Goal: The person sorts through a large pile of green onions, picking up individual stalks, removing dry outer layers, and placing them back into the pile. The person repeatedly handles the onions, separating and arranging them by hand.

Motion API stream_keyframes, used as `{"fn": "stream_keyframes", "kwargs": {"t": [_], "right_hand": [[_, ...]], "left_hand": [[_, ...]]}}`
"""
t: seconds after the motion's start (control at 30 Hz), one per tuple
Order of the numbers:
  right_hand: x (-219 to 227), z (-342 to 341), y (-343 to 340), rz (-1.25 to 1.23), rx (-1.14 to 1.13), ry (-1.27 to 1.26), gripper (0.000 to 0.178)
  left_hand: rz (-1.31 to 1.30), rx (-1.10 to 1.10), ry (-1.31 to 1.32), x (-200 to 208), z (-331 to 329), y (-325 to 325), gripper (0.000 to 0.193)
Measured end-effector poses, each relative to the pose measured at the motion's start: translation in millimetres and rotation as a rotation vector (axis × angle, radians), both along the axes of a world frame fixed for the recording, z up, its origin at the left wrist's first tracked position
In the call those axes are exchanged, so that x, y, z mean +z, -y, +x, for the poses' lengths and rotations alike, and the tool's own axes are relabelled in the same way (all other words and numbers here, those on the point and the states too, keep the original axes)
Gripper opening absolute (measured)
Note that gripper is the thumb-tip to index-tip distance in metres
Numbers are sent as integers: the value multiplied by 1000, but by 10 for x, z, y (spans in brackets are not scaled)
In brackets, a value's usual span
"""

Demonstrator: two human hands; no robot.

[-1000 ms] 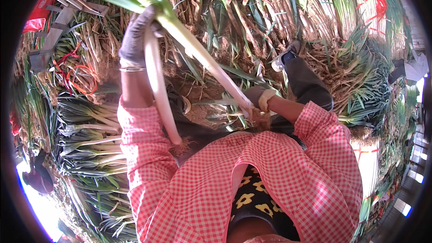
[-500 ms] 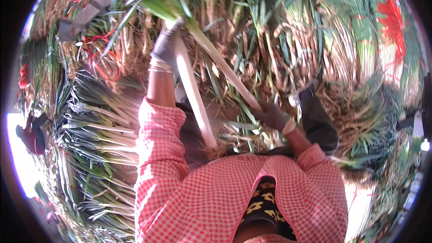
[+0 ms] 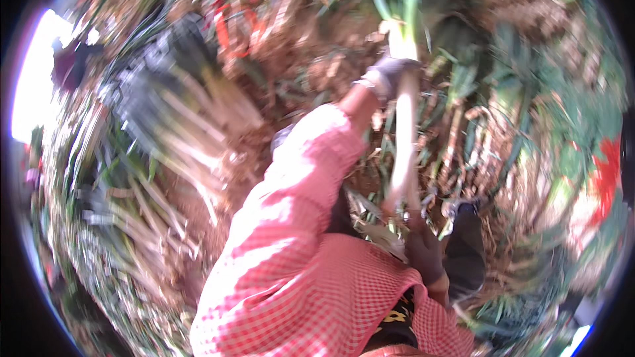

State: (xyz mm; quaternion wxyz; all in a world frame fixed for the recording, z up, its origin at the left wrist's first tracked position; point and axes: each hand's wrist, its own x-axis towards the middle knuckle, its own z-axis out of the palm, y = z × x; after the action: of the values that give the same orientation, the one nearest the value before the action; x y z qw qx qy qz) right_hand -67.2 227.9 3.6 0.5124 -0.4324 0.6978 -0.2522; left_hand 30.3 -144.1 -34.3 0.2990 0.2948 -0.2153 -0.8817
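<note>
My left hand (image 3: 391, 77), in a dark glove with a pale band at the wrist, is closed round the upper part of long white-stemmed leeks (image 3: 405, 129). Their green leaves rise above that hand toward the far edge, and the stems run down toward me. At the lower end, my right hand (image 3: 424, 251), also dark-gloved, has its fingers round a stem near the root. Motion blur softens the fingertips and the root ends there. Two stems seem to lie close together, partly overlapping.
To the left, trimmed leeks (image 3: 188, 109) lie side by side on brown soil. Orange-red ties (image 3: 231, 23) sit beyond them. More leeks and leafy scraps (image 3: 486, 125) cover the right, along with a red bundle (image 3: 605, 178). My dark trouser leg (image 3: 465, 248) is close to my right hand.
The view has turned and blurred. The leeks, slanting and spread apart before, now stand nearly upright in the picture with stems closer together. Both hands still grip, my right now nearly below my left.
</note>
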Motion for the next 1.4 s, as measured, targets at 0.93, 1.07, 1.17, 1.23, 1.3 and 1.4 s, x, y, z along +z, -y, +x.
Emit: {"fn": "stream_keyframes", "kwargs": {"t": [0.93,1.07,1.17,1.23,1.3,1.4], "right_hand": [[-263,-806,790,77,-219,-200,26],[252,-1576,-153,-210,-475,166,30],[414,-1895,-1154,-511,-844,82,35],[372,-2104,-1857,-717,-868,-66,37],[158,-2307,-2398,-722,-1161,-156,46],[-223,-2505,-3171,-564,-1339,-74,47]], "left_hand": [[-155,-180,109,-1095,-426,-1318,46],[-176,-205,332,-1613,-375,-1307,36],[-27,-289,425,-1933,-293,-1445,25],[62,-304,451,-1970,-270,-1629,20],[102,-269,476,-1884,-268,-1847,17],[-123,-516,572,-1679,-223,-2127,36]]}}
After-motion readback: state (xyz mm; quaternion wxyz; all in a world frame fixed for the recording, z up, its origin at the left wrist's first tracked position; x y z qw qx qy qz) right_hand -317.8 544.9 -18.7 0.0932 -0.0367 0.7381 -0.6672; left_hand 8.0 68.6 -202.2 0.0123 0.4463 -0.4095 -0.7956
